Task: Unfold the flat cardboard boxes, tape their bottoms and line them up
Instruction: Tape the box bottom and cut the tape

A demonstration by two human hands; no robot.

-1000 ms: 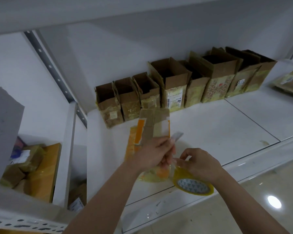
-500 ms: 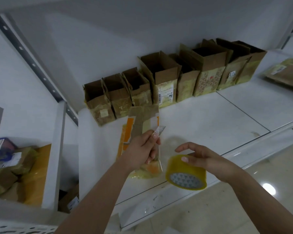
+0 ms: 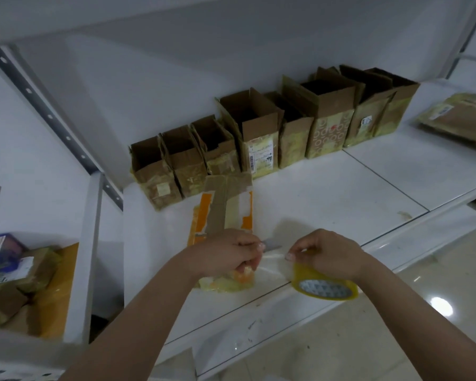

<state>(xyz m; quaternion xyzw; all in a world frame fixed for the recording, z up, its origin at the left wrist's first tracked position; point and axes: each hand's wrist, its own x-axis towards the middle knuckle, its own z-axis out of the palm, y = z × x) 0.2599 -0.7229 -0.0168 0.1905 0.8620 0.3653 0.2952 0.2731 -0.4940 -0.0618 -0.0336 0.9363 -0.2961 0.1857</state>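
The left hand point(image 3: 228, 255) pins the box point(image 3: 226, 224) at six o'clock, fingers curled round a blade point(image 3: 272, 246); the right hand point(image 3: 330, 254) grips the tape roll point(image 3: 324, 284), stretching the strip taut, likely for cutting.

All the open boxes point(image 3: 259, 133) lined up along the back of the white shelf point(image 3: 341, 193) are plain brown cardboard with yellowish tape. One of them point(image 3: 329, 130), right of the middle, has a pattern of white rings with a few red ones. The flat box point(image 3: 226, 204) in front of the row is brown with orange and white patches. The tape roll point(image 3: 324, 281) is yellow, its core printed with what looks like a blue-and-white triangle pattern.
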